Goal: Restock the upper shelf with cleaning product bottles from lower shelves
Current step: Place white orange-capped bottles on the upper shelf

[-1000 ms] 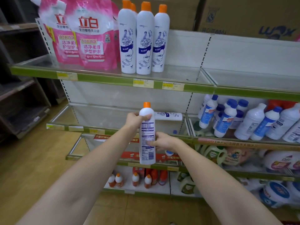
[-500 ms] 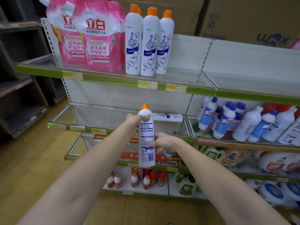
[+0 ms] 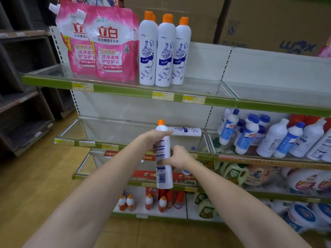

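From my head camera: I'm holding a white bottle (image 3: 163, 158) upright in front of the lower shelves, below the upper shelf (image 3: 125, 90). My left hand (image 3: 154, 138) wraps its shoulder; my right hand (image 3: 179, 156) grips its middle. Three matching bottles (image 3: 164, 51) stand on that upper shelf beside pink pouches (image 3: 107, 45).

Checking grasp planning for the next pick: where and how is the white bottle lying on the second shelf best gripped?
Wrap the lying bottle around mid-body from above and the front; it lies sideways along the shelf, its round body broadside to the aisle. Its cap end is hidden behind the held bottle.
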Tool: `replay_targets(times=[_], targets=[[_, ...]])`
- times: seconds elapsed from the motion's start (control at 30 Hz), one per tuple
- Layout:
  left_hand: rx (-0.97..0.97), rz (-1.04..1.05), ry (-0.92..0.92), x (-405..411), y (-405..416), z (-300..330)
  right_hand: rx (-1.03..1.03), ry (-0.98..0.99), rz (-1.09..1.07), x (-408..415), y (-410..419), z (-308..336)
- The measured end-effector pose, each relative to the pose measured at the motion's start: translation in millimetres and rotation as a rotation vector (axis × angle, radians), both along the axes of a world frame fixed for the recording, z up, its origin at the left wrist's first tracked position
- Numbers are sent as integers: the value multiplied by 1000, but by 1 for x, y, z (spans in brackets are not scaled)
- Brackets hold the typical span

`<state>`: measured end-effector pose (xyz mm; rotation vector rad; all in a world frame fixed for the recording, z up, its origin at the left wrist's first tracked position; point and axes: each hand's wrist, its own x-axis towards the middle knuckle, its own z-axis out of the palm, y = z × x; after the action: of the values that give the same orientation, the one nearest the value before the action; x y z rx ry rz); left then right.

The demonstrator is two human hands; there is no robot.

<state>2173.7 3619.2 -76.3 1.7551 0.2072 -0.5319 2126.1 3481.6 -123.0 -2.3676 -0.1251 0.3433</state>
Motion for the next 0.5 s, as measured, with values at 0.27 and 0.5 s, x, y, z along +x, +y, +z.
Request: replay_targets(times=[0.27,0.5], targets=[[-38,269,-133,17,8,-7,-192,-184,56,1,16,9],[-404,217,-146,13,26,15,237,145,64,16,9,7]])
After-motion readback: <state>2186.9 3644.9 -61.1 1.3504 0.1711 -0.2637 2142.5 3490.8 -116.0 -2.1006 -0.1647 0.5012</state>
